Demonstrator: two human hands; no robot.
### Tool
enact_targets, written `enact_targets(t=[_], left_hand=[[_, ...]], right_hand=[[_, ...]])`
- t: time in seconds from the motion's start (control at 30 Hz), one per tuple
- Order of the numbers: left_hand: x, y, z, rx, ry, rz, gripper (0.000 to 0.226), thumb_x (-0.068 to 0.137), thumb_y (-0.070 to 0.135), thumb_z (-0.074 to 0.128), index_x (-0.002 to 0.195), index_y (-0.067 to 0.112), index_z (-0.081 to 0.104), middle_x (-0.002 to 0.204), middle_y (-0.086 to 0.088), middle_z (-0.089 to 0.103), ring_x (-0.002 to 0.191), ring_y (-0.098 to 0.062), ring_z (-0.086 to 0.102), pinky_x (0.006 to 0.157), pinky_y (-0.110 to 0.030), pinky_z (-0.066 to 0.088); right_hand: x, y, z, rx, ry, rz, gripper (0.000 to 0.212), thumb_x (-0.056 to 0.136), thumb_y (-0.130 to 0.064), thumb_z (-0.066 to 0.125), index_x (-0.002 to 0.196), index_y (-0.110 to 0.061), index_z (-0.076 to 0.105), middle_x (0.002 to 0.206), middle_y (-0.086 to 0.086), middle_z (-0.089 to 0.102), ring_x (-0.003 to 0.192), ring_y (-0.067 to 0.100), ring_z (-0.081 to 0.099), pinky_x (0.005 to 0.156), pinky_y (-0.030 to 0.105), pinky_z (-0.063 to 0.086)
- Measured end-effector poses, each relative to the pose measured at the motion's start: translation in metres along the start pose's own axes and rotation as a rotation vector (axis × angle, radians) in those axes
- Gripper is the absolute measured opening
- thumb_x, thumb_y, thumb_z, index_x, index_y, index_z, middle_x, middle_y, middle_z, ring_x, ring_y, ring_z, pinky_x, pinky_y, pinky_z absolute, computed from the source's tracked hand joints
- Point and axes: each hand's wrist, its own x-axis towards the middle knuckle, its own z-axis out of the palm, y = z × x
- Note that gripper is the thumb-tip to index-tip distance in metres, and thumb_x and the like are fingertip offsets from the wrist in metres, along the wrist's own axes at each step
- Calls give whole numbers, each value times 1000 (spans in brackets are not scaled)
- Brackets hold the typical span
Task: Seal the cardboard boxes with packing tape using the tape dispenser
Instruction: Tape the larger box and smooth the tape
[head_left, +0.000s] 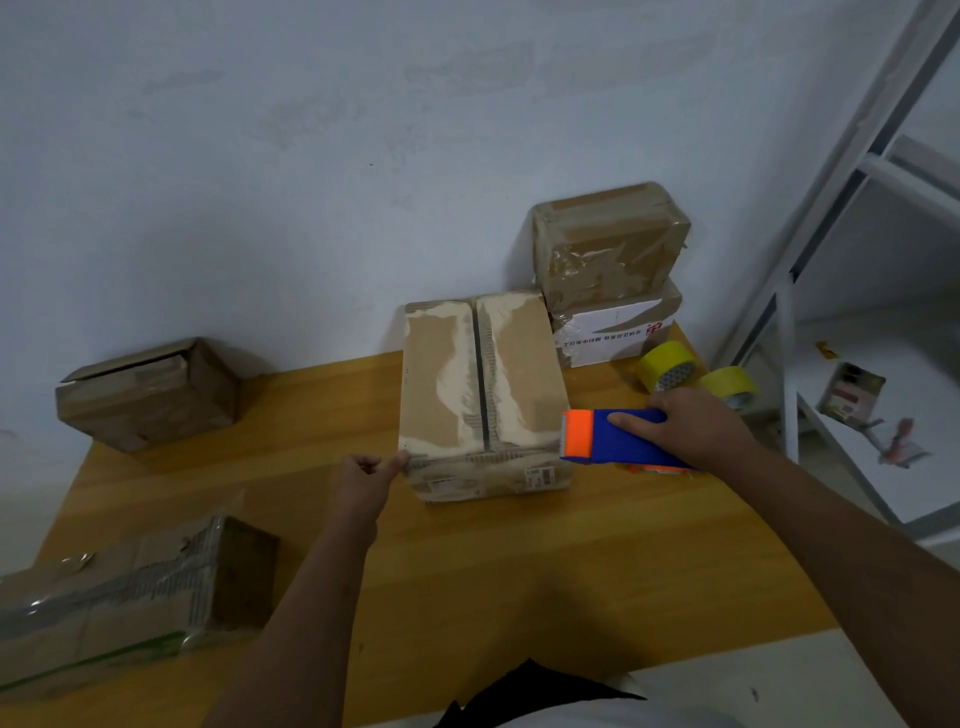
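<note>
A worn cardboard box (480, 384) with its two top flaps closed along a dark centre seam stands in the middle of the wooden table (519, 571). My left hand (363, 480) has its fingers curled and its thumb against the box's near left corner. My right hand (691, 421) grips a blue and orange tape dispenser (602, 436), held beside the box's near right corner, orange end toward the box.
Two taped boxes (608, 260) are stacked at the back right by the wall. Two yellow tape rolls (670, 366) lie beside them. A box with a loose flap (150, 392) sits at the far left, another taped box (130, 592) at the near left. White metal shelving (789, 364) stands right of the table.
</note>
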Motion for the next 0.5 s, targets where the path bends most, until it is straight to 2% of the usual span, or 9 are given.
enact_targets(t=[0.1, 0.3, 0.37, 0.43, 0.5], left_hand=[[3, -4, -2, -2, 2, 14, 47, 82, 36, 78, 108, 5, 54, 105, -5, 53, 98, -22, 51, 70, -31, 42], [5, -9, -3, 23, 1, -21, 49, 80, 45, 77, 107, 12, 55, 114, -8, 57, 103, -26, 55, 82, -40, 47], [5, -8, -3, 35, 4, -30, 60, 79, 47, 77, 119, 11, 51, 121, -8, 55, 109, -27, 54, 86, -43, 47], [4, -4, -4, 30, -11, -35, 80, 78, 48, 77, 139, 13, 37, 131, -13, 51, 117, -31, 53, 89, -45, 47], [3, 1, -6, 92, -6, 5, 93, 78, 49, 76, 149, 18, 24, 138, -19, 47, 121, -35, 51, 89, -47, 46]], right_hand=[[0, 2, 3, 29, 0, -3, 63, 83, -70, 49, 66, -9, 56, 59, 7, 55, 55, 18, 54, 55, 32, 43], [-5, 1, 4, 24, -21, 15, 57, 85, -67, 50, 61, -15, 48, 56, 2, 48, 53, 14, 48, 53, 26, 36], [-5, -1, 3, 33, -24, 22, 57, 84, -68, 50, 61, -16, 48, 57, 2, 49, 54, 14, 49, 53, 26, 36], [-3, -2, 1, 43, -20, 23, 57, 84, -69, 50, 61, -16, 50, 57, 2, 50, 54, 14, 50, 54, 26, 37], [-1, -2, 0, 37, -18, 11, 57, 84, -69, 49, 62, -16, 51, 59, 3, 52, 56, 14, 52, 55, 26, 39]])
